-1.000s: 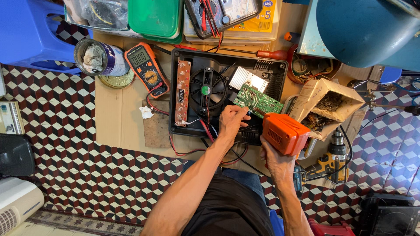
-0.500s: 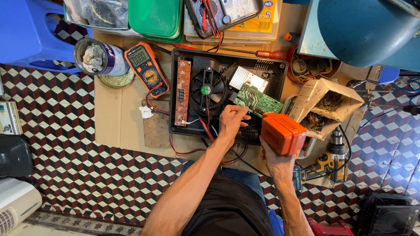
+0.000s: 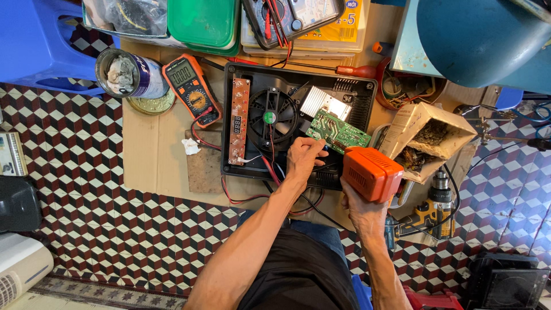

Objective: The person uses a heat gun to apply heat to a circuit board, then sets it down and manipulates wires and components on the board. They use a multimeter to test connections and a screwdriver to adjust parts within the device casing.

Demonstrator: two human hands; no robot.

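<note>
Two hands work over the opened black appliance case (image 3: pixel 356 95): the left hand (image 3: pixel 304 158) rests at the case's lower edge with its fingers curled together, pinching the near edge of the green circuit board (image 3: pixel 338 131), which lies tilted at about 4 o'clock from the round fan (image 3: pixel 274 115). The right hand (image 3: pixel 361 209) is wrapped tight around the grip of an orange power tool (image 3: pixel 372 172), held just at 4 o'clock from the board. To do this well, I judge the board wants a steady hold by its edge while the tool comes in slowly, clear of the red and black wires (image 3: pixel 270 166). At 3 o'clock an open cardboard box (image 3: pixel 410 123) holds dark crumbly scrap; at 10 o'clock a tin can (image 3: pixel 129 73) holds grey waste, beside an orange multimeter (image 3: pixel 191 89); a green lidded tub (image 3: pixel 204 23) sits at 11 o'clock, contents hidden.
</note>
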